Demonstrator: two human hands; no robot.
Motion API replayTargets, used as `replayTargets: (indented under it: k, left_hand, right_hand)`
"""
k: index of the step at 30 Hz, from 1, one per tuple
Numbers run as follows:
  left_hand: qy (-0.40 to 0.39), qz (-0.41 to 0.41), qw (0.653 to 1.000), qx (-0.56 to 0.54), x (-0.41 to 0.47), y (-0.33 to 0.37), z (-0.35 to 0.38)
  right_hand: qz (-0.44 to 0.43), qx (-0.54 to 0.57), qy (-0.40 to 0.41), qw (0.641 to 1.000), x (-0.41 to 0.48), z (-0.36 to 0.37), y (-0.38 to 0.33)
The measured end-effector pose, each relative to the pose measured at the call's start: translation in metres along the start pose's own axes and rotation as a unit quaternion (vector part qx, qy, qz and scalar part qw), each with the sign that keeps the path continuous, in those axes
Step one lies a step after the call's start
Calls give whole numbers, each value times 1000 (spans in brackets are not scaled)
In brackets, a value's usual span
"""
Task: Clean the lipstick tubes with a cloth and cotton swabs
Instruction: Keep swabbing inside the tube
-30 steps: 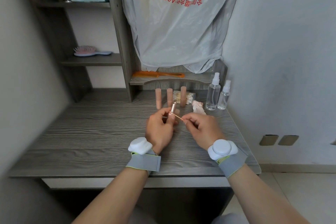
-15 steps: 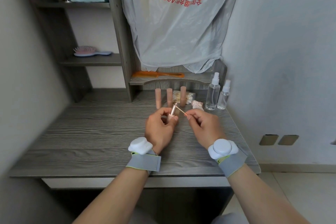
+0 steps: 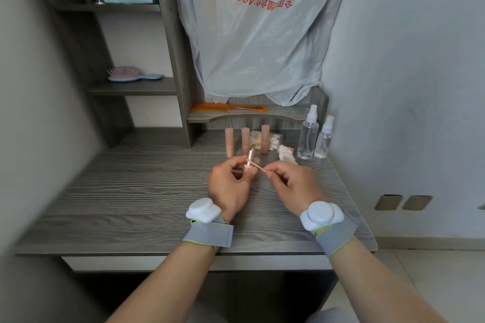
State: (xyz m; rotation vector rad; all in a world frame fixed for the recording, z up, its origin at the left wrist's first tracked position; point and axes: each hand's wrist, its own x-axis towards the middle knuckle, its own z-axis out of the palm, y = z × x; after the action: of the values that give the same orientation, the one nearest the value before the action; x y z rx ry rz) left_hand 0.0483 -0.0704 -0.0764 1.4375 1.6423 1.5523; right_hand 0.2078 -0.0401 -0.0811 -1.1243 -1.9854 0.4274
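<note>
- I see the left hand (image 3: pixel 228 186) curled round an open lipstick tube (image 3: pixel 249 158), holding it upright above the worktop (image 3: pixel 131 191).
- The right hand (image 3: pixel 294 186) pinches a cotton swab (image 3: pixel 258 167) between thumb and fingertips. The swab's far end lies against the tube's side.
- Behind the hands, three capped lipstick tubes (image 3: pixel 246 139) stand in a row on the worktop.
- A bag of cotton swabs (image 3: pixel 275 138) sits just behind the row.
- A crumpled pinkish cloth (image 3: pixel 286 153) lies to the right of the tubes, near two clear spray bottles (image 3: pixel 309 136).
</note>
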Motion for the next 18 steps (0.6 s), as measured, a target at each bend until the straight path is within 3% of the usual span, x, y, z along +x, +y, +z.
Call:
replayTargets:
  k: [7, 11, 18]
  left_hand:
    - [-40, -8, 998, -56, 2, -5, 3]
    - [-50, -14, 995, -82, 2, -4, 2]
    - [-39, 0, 998, -46, 3, -5, 2]
  right_hand:
    - [19, 3, 44, 999, 2, 1, 4]
    - [11, -14, 15, 1000, 1, 1, 3]
    - [16, 5, 33, 999, 1, 0, 2]
